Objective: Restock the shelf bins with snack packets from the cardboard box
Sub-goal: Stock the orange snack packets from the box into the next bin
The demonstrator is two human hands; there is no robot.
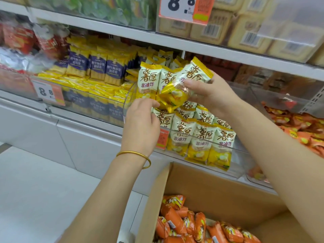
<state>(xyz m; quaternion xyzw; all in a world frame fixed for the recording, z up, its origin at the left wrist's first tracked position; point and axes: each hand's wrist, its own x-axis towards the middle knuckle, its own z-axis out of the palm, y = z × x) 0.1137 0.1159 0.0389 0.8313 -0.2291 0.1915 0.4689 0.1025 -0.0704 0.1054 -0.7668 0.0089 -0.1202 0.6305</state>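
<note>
Head view, shelf front. The held packets [152, 79] are small pillow bags, each white above with large brown characters, yellow below, with a crimped gold-yellow seal at the top edge. At least three stand side by side, upright to slightly tilted, just above the frame's centre. One more bag lies crumpled across their lower halves.

My right hand [210, 97] comes in from 4 o'clock. Its fingers are curled behind the bunch and its thumb is pressed across the front, so it grips the held packets from their 3 o'clock side. My left hand [140, 123], with a gold bangle [138, 155] at the wrist, rises from 7 o'clock. Its fingers are bent and its fingertips [155, 102] pinch the crumpled bag's lower edge.

The bunch hangs over the clear shelf bin [242, 155]. In the bin, binned packets [201, 135] of the same print stand upright in rows, at 5 o'clock from the bunch.

The cardboard box [219, 195] sits open at 5 o'clock in the frame, below the bin. It contains orange packets [177, 220] lying loose.

At 9 o'clock, a neighbouring bin holds purple-and-yellow packs [98, 65] behind a price tag [49, 92].
</note>
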